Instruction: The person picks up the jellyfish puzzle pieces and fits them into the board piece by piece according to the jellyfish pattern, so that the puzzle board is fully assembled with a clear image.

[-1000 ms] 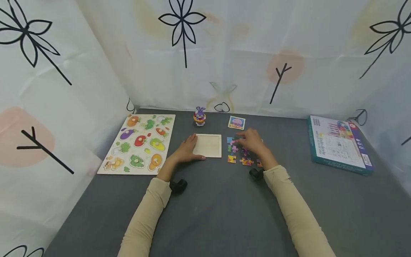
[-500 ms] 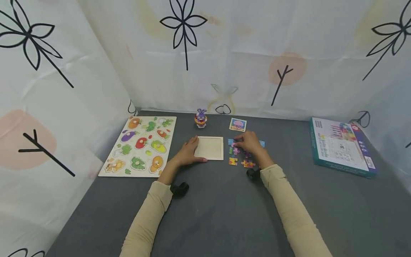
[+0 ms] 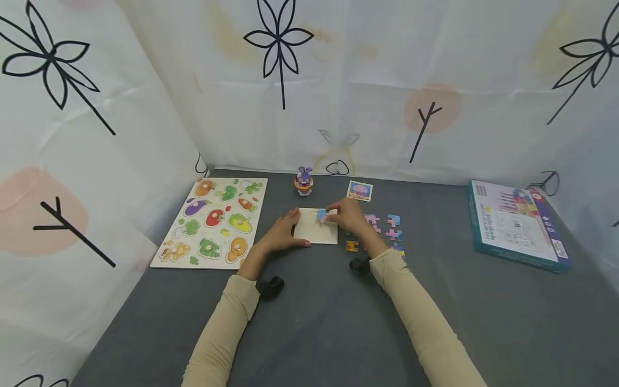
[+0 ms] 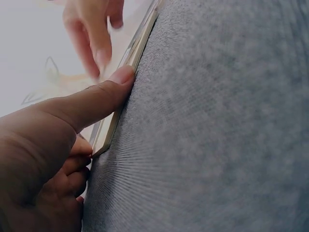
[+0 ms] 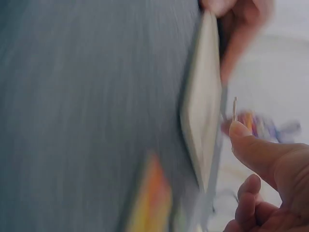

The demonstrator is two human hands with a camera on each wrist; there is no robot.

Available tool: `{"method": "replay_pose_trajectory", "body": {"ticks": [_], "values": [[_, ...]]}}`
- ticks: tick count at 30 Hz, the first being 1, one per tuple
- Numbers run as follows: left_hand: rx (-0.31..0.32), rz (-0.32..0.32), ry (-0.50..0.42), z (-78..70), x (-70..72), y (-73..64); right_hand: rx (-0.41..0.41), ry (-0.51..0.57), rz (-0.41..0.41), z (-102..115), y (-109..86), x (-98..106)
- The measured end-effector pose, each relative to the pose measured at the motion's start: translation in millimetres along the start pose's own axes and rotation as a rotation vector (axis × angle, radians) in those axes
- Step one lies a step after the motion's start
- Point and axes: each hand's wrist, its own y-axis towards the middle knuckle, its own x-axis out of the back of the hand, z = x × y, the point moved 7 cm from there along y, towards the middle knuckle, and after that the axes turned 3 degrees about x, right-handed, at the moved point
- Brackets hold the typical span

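A blue and pink jigsaw piece (image 3: 321, 215) is pinched between the thumb and fingers of my right hand (image 3: 352, 216), over the upper right part of a shallow wooden puzzle tray (image 3: 314, 234). In the right wrist view the piece (image 5: 235, 109) shows edge-on above the thumb tip. My left hand (image 3: 282, 232) holds the tray by its near left corner, thumb along the front edge and fingers at the left side. Loose jigsaw pieces (image 3: 392, 234) lie in rows right of the tray, partly hidden by my right hand and forearm.
A vegetable puzzle board (image 3: 215, 217) lies to the left. Behind the tray stand a purple rabbit figurine (image 3: 303, 181) and a small picture card (image 3: 360, 190). A teal-edged box (image 3: 517, 223) rests at the far right. White patterned cloth (image 3: 217, 107) walls the grey table.
My right hand has picked up a jigsaw piece from the top left of the loose pieces and moved left over the tray. The left hand stays on the tray's corner.
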Motion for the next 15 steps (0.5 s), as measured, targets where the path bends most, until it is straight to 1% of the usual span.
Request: {"method": "replay_pose_trajectory", "body": {"ticks": [3, 5, 7, 11, 15], "values": [[0.005, -0.01, 0.04, -2.2, -1.0, -0.1, 0.013, -0.002, -0.012, 9, 6.5, -14], [0.005, -0.012, 0.039, -2.9, -1.7, -0.2, 0.011, -0.001, -0.03, 12, 9.7, -19], [0.002, -0.009, 0.026, -3.7, -1.5, -0.4, -0.009, 0.001, -0.043, 12, 12.5, -23], [0.0, -0.005, 0.014, -4.0, 0.0, -1.2, -0.037, -0.01, -0.03, 10, 18.3, -30], [0.006, -0.004, 0.019, -3.6, 1.6, -2.1, -0.039, 0.022, -0.007, 9, 22.8, -34]]}}
